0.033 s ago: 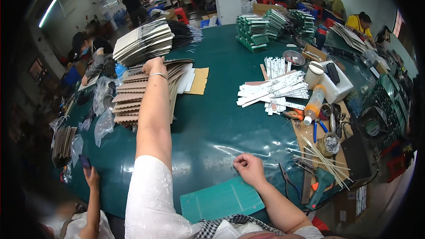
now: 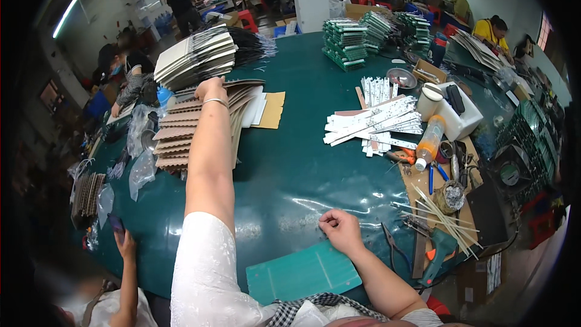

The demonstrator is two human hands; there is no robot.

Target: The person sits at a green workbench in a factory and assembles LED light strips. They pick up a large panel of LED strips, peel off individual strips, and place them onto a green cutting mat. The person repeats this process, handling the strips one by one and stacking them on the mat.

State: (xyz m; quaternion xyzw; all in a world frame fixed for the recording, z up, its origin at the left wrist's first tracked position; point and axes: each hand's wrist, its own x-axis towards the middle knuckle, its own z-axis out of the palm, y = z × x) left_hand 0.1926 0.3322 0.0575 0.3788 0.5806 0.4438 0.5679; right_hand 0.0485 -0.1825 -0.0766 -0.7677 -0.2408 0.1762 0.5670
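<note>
My left arm stretches far across the table, and my left hand [image 2: 212, 89] is bent over the top of a stack of brown wavy-edged cardboard sheets [image 2: 172, 133]. Its fingers close at the upper sheets' edge and are partly hidden. Just beyond lies a pile of cream boards [image 2: 196, 57] with bundles of black wires [image 2: 245, 47]. My right hand [image 2: 342, 230] rests on the table near me, fingers curled in and nothing visible in them. Below it lies a green flat board [image 2: 302, 272], close to my body.
White strips [image 2: 375, 121] lie crossed at centre right. Beside them are an orange drink bottle [image 2: 431, 139], pliers [image 2: 396, 248], a green glue gun [image 2: 440, 257] and thin sticks [image 2: 442, 218]. Green stacked boards [image 2: 345, 45] stand at the back. Another person's hand [image 2: 125, 245] holds a phone at lower left.
</note>
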